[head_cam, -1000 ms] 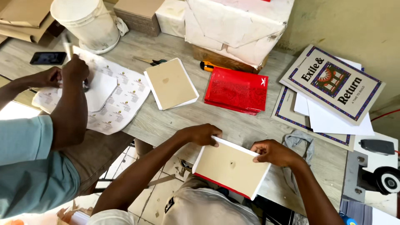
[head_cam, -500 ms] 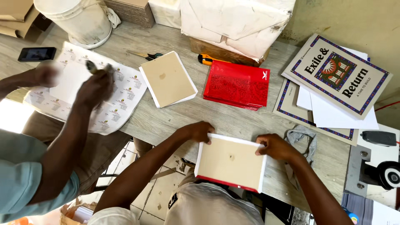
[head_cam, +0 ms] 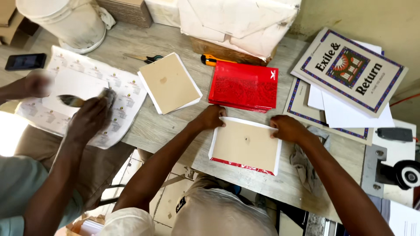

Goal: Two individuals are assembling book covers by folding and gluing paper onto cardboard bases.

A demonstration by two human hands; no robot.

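A flat tan board with a white border and a red lower edge lies on the grey wooden table in front of me. My left hand presses its top left corner. My right hand presses its top right corner. Just beyond it sits a stack of red covers. A second tan board on white sheets lies to the left of the red stack.
A co-worker's hand with a brush works over a printed sheet at left. A phone, white bucket, scissors, orange knife, printed book covers, grey rag and a machine surround me.
I have lowered the tan board from a tilted hold onto the table, nearer the red stack. The co-worker's hand has swept toward the near side of the printed sheet.
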